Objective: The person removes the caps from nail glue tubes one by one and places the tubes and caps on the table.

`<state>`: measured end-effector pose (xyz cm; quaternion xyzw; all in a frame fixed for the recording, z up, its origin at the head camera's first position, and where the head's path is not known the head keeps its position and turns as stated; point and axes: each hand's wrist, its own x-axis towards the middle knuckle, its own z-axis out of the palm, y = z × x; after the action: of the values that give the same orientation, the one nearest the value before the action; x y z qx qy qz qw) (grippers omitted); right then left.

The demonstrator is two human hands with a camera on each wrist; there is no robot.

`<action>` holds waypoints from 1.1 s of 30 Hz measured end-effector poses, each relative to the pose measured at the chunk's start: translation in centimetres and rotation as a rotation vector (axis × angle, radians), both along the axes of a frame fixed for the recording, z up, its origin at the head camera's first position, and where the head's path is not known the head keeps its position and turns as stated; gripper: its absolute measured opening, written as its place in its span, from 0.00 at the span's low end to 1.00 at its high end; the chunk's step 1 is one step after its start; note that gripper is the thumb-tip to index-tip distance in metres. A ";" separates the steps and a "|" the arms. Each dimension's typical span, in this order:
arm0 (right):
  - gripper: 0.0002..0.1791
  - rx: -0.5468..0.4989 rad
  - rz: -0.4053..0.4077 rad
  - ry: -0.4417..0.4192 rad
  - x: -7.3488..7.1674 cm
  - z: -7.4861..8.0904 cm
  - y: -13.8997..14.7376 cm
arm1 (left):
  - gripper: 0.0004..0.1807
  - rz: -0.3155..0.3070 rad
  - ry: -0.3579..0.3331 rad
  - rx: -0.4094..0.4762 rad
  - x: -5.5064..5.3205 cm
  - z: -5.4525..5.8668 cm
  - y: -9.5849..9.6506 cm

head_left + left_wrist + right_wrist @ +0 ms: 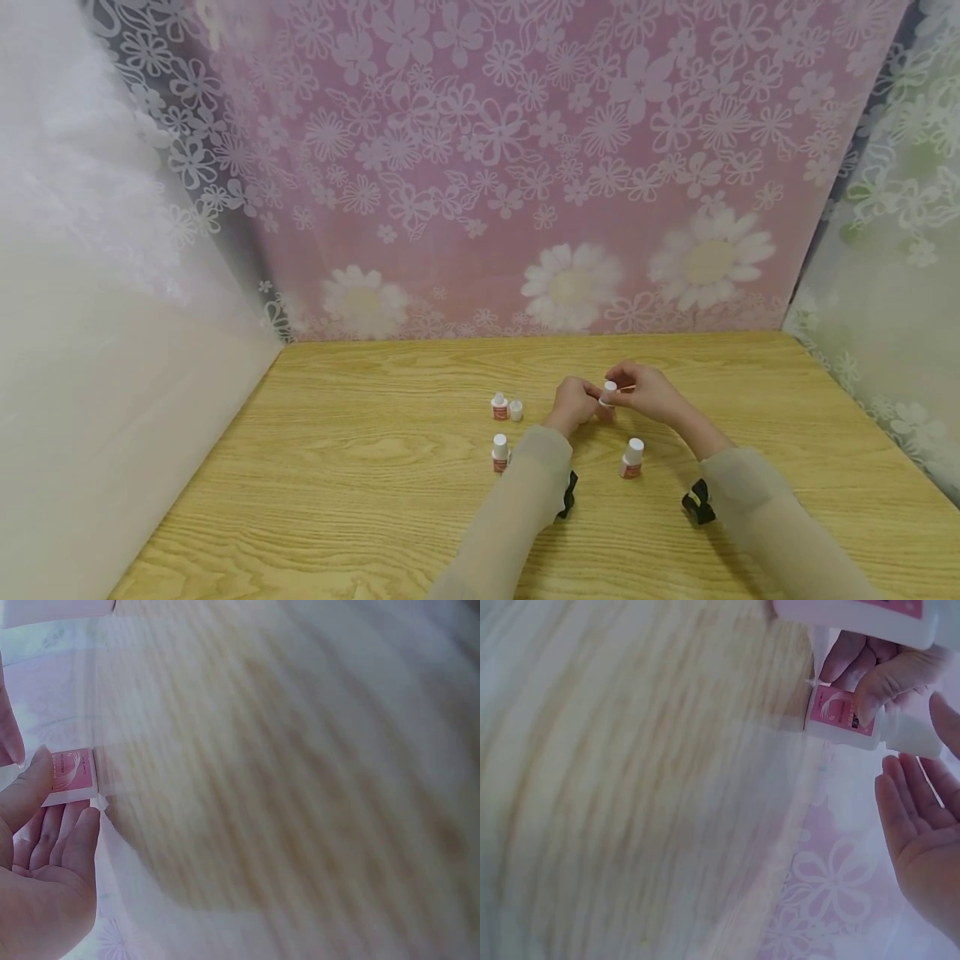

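Note:
Near the middle of the table, my left hand [573, 403] grips a small white bottle [845, 716] with a pink-red label, its thumb lying on the label. The bottle's white cap [610, 387] points up. Around that cap is my right hand [651, 394], thumb on one side and fairly straight fingers [911, 791] on the other, close to or touching it. To the left stands an uncapped white bottle [499, 407] with a nozzle top, and beside it a loose white cap [515, 410].
A capped bottle [500, 450] stands by the left sleeve, which partly covers it. Another capped bottle [632, 459] stands between the forearms. Dark wrist straps [698, 503] hang below the sleeves. Flowered curtains [480, 167] enclose the wood-grain table [337, 500] at the back and sides.

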<state>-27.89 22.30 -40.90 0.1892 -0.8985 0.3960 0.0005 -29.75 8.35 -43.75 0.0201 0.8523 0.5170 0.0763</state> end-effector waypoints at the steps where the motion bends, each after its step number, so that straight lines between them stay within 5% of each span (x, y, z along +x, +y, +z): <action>1: 0.22 0.009 -0.016 0.001 0.0 0.0 0.0 | 0.06 -0.001 -0.003 0.002 0.0 0.0 0.0; 18: 0.14 0.012 -0.068 0.027 0.1 -0.2 -0.1 | 0.07 -0.007 -0.011 0.016 0.3 0.4 -0.2; 33: 0.10 0.010 0.013 0.073 0.2 0.0 -0.2 | 0.07 -0.011 -0.022 0.033 0.4 0.5 -0.2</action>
<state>-27.67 22.05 -40.86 0.2094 -0.8986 0.3843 0.0295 -29.32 8.19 -43.28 0.0203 0.8425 0.5309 0.0884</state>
